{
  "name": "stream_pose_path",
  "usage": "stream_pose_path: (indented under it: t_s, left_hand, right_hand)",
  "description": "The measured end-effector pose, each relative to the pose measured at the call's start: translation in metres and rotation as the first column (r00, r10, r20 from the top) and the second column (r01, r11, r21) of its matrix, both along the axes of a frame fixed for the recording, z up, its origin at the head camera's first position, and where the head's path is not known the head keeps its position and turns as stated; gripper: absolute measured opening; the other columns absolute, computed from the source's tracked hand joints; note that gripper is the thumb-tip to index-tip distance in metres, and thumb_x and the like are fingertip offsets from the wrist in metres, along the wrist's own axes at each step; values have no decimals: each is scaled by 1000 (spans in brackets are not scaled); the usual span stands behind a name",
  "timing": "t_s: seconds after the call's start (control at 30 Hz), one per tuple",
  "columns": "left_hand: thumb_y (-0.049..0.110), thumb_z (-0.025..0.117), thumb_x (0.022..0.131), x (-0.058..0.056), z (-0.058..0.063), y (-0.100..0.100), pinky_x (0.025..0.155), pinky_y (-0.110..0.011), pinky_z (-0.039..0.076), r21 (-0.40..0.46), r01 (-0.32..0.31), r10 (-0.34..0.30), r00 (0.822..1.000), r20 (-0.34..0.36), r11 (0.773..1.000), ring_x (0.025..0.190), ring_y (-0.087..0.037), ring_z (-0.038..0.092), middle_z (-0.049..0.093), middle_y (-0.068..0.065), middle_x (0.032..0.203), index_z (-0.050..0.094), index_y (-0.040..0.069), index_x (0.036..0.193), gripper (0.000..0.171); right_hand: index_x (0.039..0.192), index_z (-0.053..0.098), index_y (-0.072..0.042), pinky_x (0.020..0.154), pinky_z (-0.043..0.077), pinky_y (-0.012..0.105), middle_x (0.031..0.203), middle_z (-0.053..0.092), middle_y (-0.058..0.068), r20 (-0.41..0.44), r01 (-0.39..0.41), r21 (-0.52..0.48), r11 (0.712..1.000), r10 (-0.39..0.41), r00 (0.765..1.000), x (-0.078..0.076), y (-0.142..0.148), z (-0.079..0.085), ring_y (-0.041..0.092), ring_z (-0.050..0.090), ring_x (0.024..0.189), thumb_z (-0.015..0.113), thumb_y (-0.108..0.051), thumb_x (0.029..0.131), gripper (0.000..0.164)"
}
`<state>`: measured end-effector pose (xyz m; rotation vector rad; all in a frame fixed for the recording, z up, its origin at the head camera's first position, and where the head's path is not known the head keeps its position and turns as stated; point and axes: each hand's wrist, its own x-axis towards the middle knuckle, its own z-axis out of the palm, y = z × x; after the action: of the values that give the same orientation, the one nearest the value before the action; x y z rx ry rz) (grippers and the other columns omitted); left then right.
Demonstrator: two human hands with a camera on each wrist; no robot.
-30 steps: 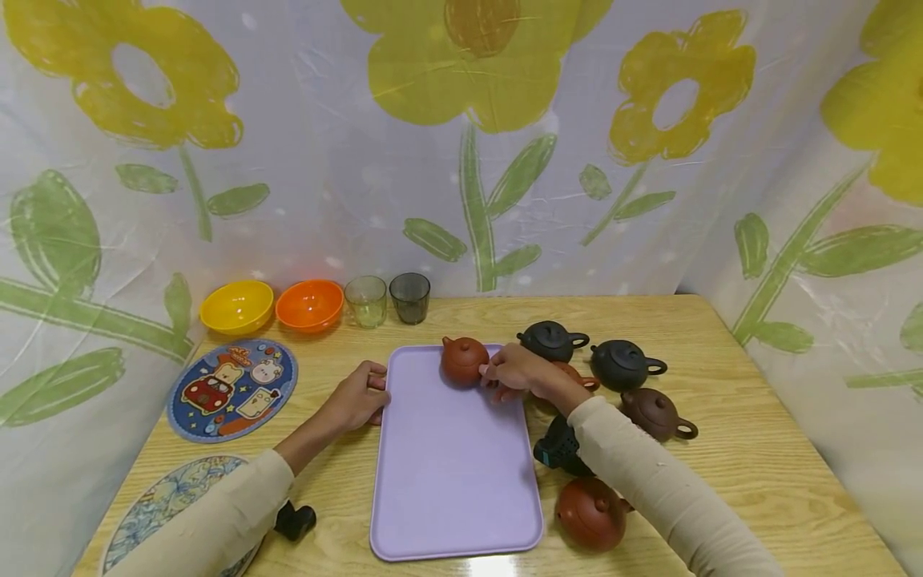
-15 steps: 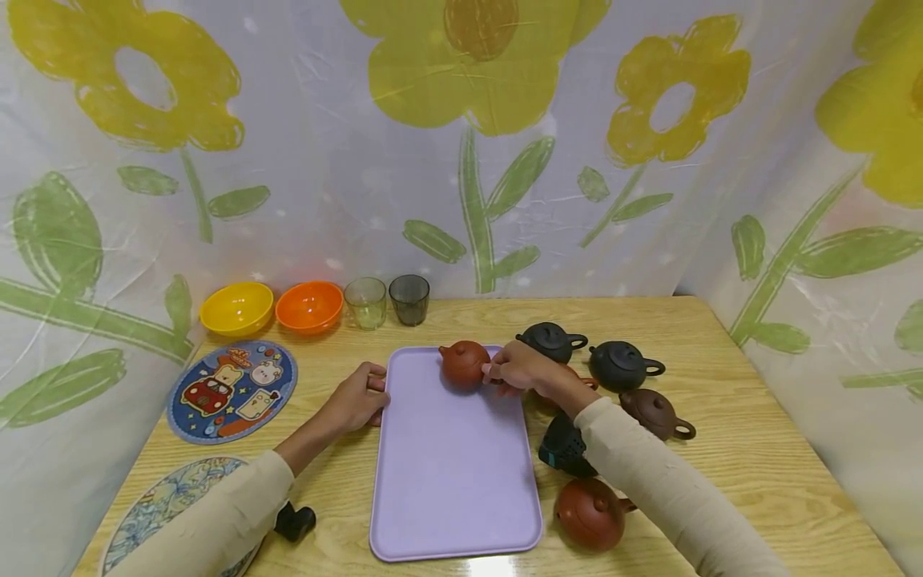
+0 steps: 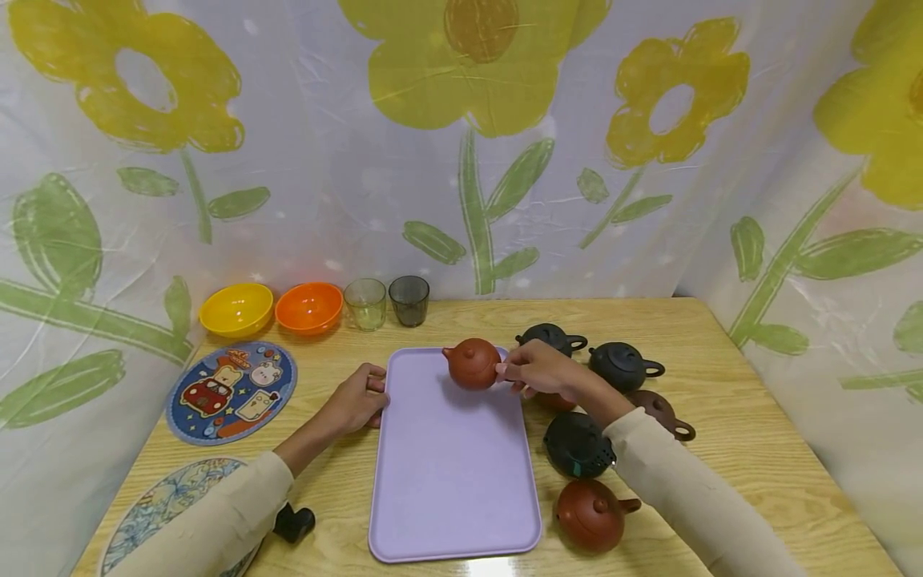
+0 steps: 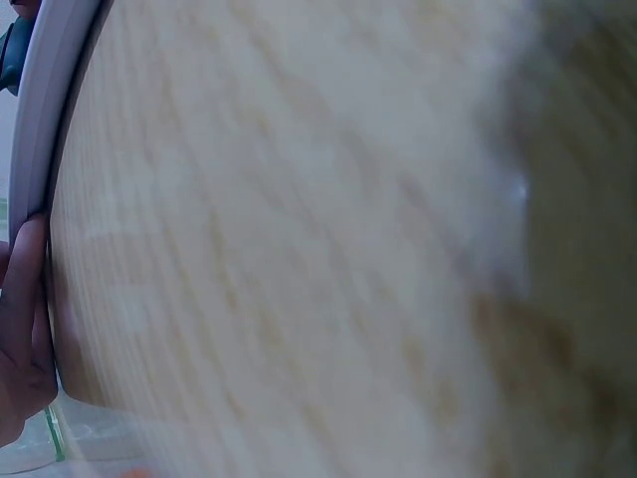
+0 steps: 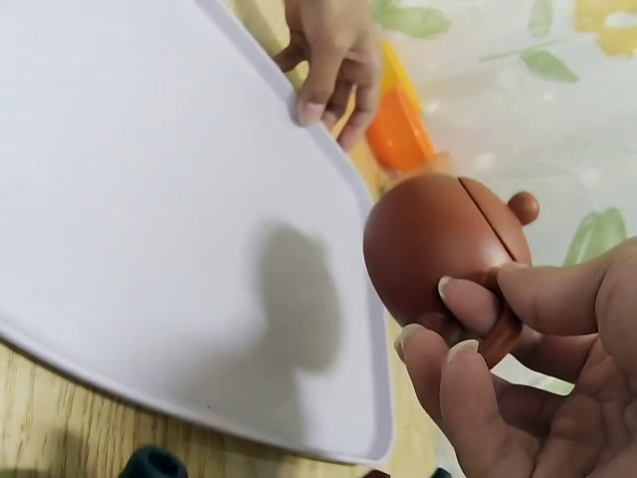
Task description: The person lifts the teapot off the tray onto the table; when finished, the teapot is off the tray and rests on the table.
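Observation:
A red-brown teapot [image 3: 472, 363] hangs just above the far end of a lilac tray [image 3: 454, 481]. My right hand [image 3: 506, 373] pinches it by the handle. In the right wrist view the teapot [image 5: 438, 239] casts a shadow on the tray [image 5: 149, 249], and my right hand [image 5: 468, 324] has thumb and fingers curled round the handle. My left hand [image 3: 360, 397] holds the tray's left edge with curled fingers. The left wrist view shows its fingers [image 4: 20, 319] against the tray's rim [image 4: 45, 129].
Several more teapots stand right of the tray: two black ones [image 3: 551, 336] [image 3: 622, 365], a brown one [image 3: 659, 410], a dark one [image 3: 577, 445] and a red-brown one [image 3: 594, 513]. Yellow [image 3: 236, 308] and orange [image 3: 309, 305] bowls, two glasses [image 3: 365, 302] and a round mat [image 3: 232, 390] lie left.
My right hand has lifted the red-brown teapot off the tray and drawn it slightly right. The left hand has stayed at the tray's edge.

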<state>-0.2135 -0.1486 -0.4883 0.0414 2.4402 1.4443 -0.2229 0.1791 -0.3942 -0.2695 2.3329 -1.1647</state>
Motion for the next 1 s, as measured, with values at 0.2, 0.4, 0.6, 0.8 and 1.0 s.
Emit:
stream_pose_path:
  t_s: [0.2, 0.4, 0.6, 0.8, 1.0]
  left_hand:
    - [1, 57, 94, 0, 1, 0, 62, -32, 60, 1, -2, 2, 1000, 5, 1000, 82, -21, 64, 54, -26, 123, 42, -4, 138, 47]
    - [2, 58, 95, 0, 1, 1, 62, -31, 60, -18, 0, 0, 1000, 12, 1000, 85, -23, 64, 54, -26, 125, 42, -3, 138, 46]
    - [2, 57, 95, -1, 2, 0, 63, -31, 60, -27, -2, 2, 1000, 15, 1000, 85, -22, 64, 54, -26, 125, 42, -3, 138, 45]
    - [3, 57, 95, -1, 1, 0, 63, -31, 60, -25, -5, 5, 1000, 16, 1000, 84, -22, 63, 54, -25, 125, 42, -2, 138, 45]
    - [3, 57, 95, -1, 0, 0, 63, -31, 60, -26, -1, 2, 1000, 12, 1000, 83, -22, 63, 54, -25, 124, 42, -3, 137, 45]
  right_hand:
    - [106, 72, 1, 70, 56, 30, 103, 68, 22, -8, -45, -25, 999, 45, 999, 10, 17, 6, 27, 66, 87, 58, -22, 102, 27]
    - [100, 72, -3, 67, 54, 30, 89, 67, 14, -15, -102, -51, 993, 101, 995, 22, 37, 13, 23, 61, 79, 58, -23, 102, 25]
    - [104, 73, -5, 68, 56, 32, 101, 68, 17, -62, -168, -46, 985, 165, 984, 33, 56, 15, 28, 64, 86, 56, -25, 103, 27]
    - [103, 74, -6, 67, 58, 36, 101, 66, 21, -88, -199, -50, 979, 194, 977, 45, 70, 18, 32, 64, 86, 57, -24, 102, 25]
    - [106, 72, -3, 67, 58, 36, 106, 65, 19, -101, -257, -79, 963, 248, 963, 58, 90, 19, 30, 64, 87, 54, -22, 104, 26]
